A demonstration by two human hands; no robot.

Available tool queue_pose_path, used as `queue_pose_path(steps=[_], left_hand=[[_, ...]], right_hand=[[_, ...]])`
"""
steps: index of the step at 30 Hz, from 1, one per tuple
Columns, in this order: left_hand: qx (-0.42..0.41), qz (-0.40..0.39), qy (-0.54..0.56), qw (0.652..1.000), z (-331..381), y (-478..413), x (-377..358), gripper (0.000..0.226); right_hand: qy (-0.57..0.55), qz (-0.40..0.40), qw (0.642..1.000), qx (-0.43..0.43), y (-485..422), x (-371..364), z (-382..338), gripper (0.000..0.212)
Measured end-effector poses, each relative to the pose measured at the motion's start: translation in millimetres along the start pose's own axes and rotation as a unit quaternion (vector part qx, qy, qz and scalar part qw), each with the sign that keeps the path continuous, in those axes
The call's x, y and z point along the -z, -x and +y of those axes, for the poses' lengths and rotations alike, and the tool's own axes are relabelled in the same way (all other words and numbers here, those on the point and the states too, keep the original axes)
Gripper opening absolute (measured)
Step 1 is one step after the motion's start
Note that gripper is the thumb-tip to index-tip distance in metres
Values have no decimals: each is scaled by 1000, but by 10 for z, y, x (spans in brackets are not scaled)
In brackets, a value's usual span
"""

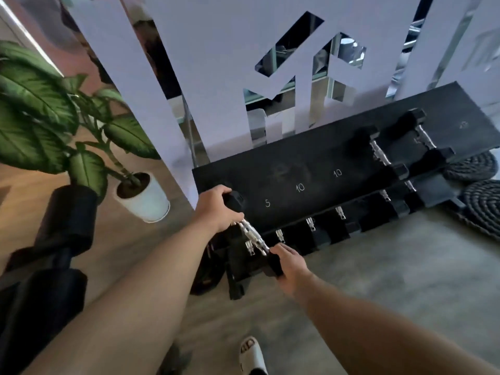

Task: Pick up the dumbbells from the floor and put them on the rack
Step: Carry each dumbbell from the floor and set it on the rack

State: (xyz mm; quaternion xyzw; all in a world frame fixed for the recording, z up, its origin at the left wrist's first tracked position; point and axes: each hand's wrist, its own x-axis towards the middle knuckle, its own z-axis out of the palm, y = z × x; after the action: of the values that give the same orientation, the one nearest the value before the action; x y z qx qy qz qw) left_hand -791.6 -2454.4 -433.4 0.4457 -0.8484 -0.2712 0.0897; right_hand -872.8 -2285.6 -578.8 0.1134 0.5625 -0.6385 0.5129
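A small black dumbbell (250, 231) with a chrome handle is held over the left end of the black rack (319, 169). My left hand (216, 209) grips its far head above the top shelf, next to the "5" mark. My right hand (290, 263) grips its near head, in front of the lower shelf. Two larger dumbbells (378, 152) lie on the right part of the top shelf. Several more dumbbells (311, 226) sit in a row on the lower shelf, chrome handles showing.
A potted plant (140, 196) in a white pot stands left of the rack. Black padded equipment (65, 226) fills the lower left. Coiled ropes (479, 204) lie at the right. A frosted glass wall (216, 77) stands behind the rack. My sandalled foot (251, 353) stands on the grey floor.
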Motion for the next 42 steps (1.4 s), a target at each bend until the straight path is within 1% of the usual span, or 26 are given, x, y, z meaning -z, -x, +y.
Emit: queue_pose_path(steps=[1,3,4,6,9,11,13,15,19,22,25,29,33,38,40,42], left_hand=[[-7,-9,-12,1000,-62,-194,18,75],[-26,-30,-26,999,-167,-580,36,74],[-38,-39,-28,998,-196,-768,21,74],[-53,-62,-40,996,-206,-1112,-26,76],[-82,-100,-68,989,-156,-1593,-183,78],[-103,-122,-97,982,-117,-1901,-349,78],[-115,-130,-124,977,-87,-2203,-547,76],[-110,-136,-135,975,-75,-2494,-750,75],[-84,-163,-156,971,-102,-2976,-1148,76],[-56,-170,-158,971,-155,-3207,-1416,77],[-40,-182,-163,969,-214,-3384,-1607,76],[-20,-202,-157,967,-254,-3549,-1764,76],[-31,-201,-146,968,-325,-3662,-1892,70],[-47,-206,-138,968,-379,-3754,-2047,67],[-62,-212,-146,964,-399,-3784,-2069,68],[-84,-219,-164,958,-446,-3800,-2055,68]], right_hand=[[0,22,1000,5,-126,-104,-42,9],[9,51,999,5,-432,-296,-112,34],[15,60,998,9,-562,-386,-155,39],[31,86,996,11,-801,-519,-200,35],[73,116,991,1,-1108,-613,-309,36],[120,124,985,2,-1355,-608,-411,36],[162,123,979,2,-1651,-575,-524,44],[194,121,973,4,-1908,-532,-672,49],[259,135,956,14,-2355,-370,-914,49],[316,135,939,8,-2625,-286,-1057,54],[376,118,919,-9,-2844,-259,-1117,59],[396,119,910,-42,-3043,-285,-1102,63],[409,147,899,-56,-3199,-336,-1101,62],[414,178,888,-90,-3244,-382,-1107,67],[438,185,873,-110,-3245,-423,-1109,68],[478,172,853,-122,-3254,-457,-1103,71]])
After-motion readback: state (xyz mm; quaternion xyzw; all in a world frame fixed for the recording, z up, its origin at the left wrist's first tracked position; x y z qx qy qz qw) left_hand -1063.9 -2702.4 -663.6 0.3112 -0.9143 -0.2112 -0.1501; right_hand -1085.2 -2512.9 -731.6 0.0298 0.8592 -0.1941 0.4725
